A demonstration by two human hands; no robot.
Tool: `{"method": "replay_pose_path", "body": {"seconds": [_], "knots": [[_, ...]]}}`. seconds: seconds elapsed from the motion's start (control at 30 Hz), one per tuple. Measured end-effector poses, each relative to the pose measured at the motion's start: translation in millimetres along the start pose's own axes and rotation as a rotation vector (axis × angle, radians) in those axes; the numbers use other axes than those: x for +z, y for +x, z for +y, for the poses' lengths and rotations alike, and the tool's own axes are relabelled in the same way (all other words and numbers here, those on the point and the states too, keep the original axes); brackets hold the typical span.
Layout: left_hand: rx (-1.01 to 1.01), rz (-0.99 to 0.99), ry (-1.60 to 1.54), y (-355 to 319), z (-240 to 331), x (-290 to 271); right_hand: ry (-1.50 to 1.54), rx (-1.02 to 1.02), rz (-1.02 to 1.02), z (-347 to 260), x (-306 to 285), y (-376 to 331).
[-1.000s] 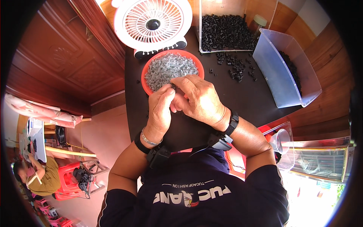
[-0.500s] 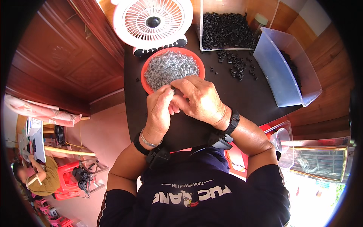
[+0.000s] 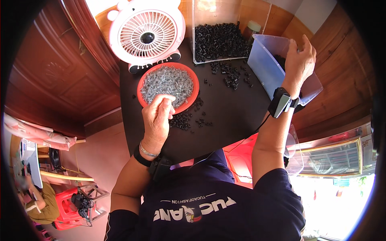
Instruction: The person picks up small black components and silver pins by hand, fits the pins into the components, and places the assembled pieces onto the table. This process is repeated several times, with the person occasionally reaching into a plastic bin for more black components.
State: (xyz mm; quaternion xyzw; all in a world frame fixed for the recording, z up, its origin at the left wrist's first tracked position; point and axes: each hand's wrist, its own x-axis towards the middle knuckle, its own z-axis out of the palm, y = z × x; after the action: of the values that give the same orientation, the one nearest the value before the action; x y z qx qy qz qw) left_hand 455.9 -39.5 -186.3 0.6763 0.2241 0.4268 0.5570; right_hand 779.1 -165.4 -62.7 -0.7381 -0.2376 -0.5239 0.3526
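Note:
My left hand (image 3: 157, 119) is closed in a pinch at the near edge of a red bowl (image 3: 195, 90). Whatever sits between its fingertips is too small to make out. Small clear, shiny pieces (image 3: 168, 82) fill the bowl. My right hand (image 3: 300, 62) is raised over a translucent blue bin (image 3: 262, 64), with thumb and fingers apart and nothing visible in them. Small black parts (image 3: 280, 61) show inside the bin, partly hidden by that hand. More loose black parts (image 3: 181, 120) lie on the table beside my left hand.
A pink-and-white fan (image 3: 148, 38) stands behind the bowl on the dark table (image 3: 229, 116). A clear box (image 3: 194, 42) of black parts is at the back, with loose black parts (image 3: 231, 76) before it. A person (image 3: 42, 203) sits far left near a red stool (image 3: 66, 205).
My right hand has left my left hand and moved right, up over the blue bin. My left hand stays near the bowl. The black parts beneath the hands now show. The view has shifted.

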Motion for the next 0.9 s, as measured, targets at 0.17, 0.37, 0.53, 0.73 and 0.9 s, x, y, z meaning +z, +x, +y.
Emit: {"method": "replay_pose_path", "body": {"seconds": [0.17, 0.37, 0.53, 0.73, 0.9], "knots": [[0.002, 0.014, 0.015, 1, -2, -4, 0.522, -0.041, -0.325, -43, 11, -39], [0.013, -0.026, 0.04, 3, -11, -5, 0.259, -0.51, -1.037, -61, 66, -130], [0.03, -0.027, 0.104, 6, -8, -6, 0.173, -0.612, -1.031, -52, 86, -147], [0.019, -0.026, 0.094, 6, -12, -10, 0.209, -0.589, -1.04, -56, 72, -151], [0.014, -0.028, 0.086, 6, -10, -7, 0.359, -0.484, -1.083, -54, 62, -145]]}}
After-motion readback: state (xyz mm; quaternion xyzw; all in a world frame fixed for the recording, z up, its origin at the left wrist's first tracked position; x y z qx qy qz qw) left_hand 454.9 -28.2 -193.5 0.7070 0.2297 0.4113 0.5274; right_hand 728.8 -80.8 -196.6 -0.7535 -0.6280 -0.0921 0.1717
